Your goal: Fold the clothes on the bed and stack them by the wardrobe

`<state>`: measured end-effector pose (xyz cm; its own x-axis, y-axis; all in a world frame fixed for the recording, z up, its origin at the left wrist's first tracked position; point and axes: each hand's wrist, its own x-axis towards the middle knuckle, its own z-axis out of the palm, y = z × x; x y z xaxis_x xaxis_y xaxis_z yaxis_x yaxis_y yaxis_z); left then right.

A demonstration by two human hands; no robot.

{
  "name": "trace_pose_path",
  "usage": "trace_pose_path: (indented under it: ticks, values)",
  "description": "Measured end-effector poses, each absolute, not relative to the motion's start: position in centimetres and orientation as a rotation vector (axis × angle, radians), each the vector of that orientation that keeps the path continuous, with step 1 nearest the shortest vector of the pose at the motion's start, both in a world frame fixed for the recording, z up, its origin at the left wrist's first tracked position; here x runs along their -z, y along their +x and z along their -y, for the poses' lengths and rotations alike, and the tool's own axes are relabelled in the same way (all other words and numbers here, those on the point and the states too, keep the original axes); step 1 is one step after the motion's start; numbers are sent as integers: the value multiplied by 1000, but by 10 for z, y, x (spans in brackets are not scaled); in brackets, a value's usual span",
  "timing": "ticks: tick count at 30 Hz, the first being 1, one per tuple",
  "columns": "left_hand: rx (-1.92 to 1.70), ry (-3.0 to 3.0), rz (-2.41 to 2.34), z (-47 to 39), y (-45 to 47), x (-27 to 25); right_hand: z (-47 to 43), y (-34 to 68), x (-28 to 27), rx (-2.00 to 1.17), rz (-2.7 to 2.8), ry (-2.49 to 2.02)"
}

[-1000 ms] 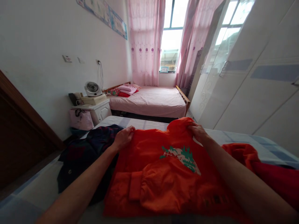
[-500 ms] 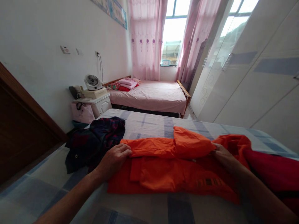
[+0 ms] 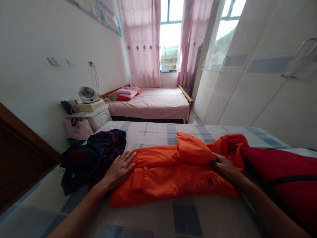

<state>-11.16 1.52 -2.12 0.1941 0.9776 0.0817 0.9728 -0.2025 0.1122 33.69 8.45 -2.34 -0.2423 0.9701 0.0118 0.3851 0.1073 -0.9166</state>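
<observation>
An orange garment [image 3: 160, 180], partly folded and with dark printing near its lower right, lies on the checked bed sheet [image 3: 158, 215] in front of me. My left hand [image 3: 121, 169] rests flat on the garment's left end, fingers stretched out and slightly apart. At the right side, my right hand [image 3: 225, 167] has its fingers closed on the edge of a raised fold; the fingertips are partly hidden by the cloth. A dark plaid garment [image 3: 96, 157] lies crumpled just beyond my left hand. Beside my right forearm is a red garment [image 3: 284, 178] with a black strip.
Past this bed stands a second bed [image 3: 158, 102] with pink bedding. A white nightstand [image 3: 101, 115] carries a small fan [image 3: 88, 94], with a pink bag [image 3: 78, 127] beside it. White wardrobes [image 3: 260, 89] line the right side; a brown door [image 3: 22, 158] is at left.
My left hand has gone from gripping the garment's left edge to lying flat on it. My right hand still holds the fold. The view has shifted a little to the right.
</observation>
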Motion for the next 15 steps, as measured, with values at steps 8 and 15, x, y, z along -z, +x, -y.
trace_pose_path:
  ticks: [8, 15]
  values:
    - [-850, 1867, -1765, -51, -78, -16, -78, 330, 27, -966, 1695, -1355]
    - [-781, 1495, -1449, -117, 39, -22, -78, 330, 35, -928, 1688, -1342]
